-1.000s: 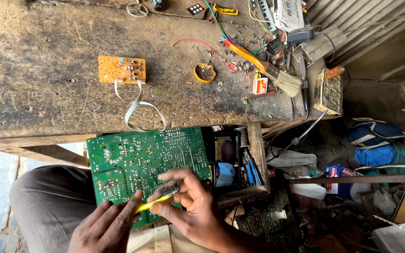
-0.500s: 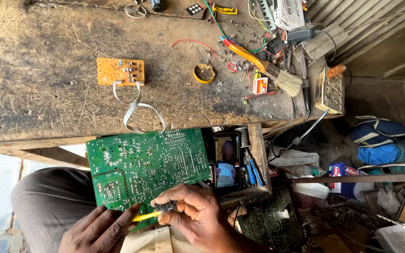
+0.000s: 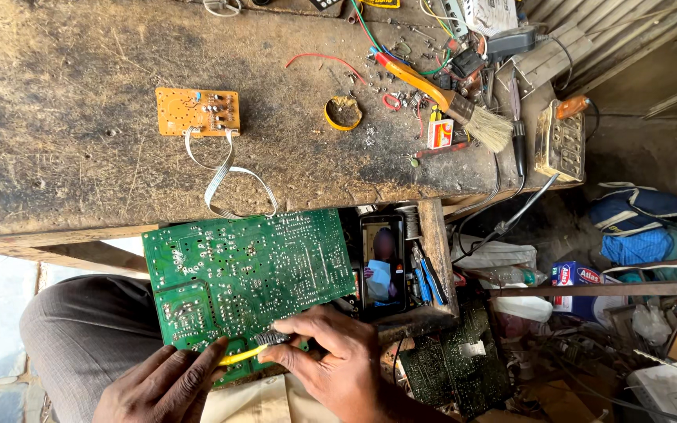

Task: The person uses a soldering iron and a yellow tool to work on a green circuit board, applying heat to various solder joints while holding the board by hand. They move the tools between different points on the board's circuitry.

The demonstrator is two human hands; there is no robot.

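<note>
A large green circuit board (image 3: 248, 270) rests on my lap, solder side up, just below the workbench edge. My right hand (image 3: 331, 368) is shut on a small brush with a yellow handle (image 3: 256, 348), its bristles touching the board's near edge. My left hand (image 3: 162, 388) lies at the board's lower left corner, fingers touching the yellow handle's end and the board's edge. A grey ribbon cable (image 3: 225, 176) runs from the green board up to a small orange circuit board (image 3: 197, 111) on the bench.
The worn wooden workbench (image 3: 56, 157) holds a yellow tape ring (image 3: 343, 113), a paintbrush with an orange handle (image 3: 448, 98), wires and small parts. An open drawer holds a lit phone (image 3: 383, 262). Bags, boxes and dark circuit boards (image 3: 452, 368) clutter the floor at right.
My right hand and the brush have shifted down and left along the board's near edge. My left hand has stayed at the lower left corner.
</note>
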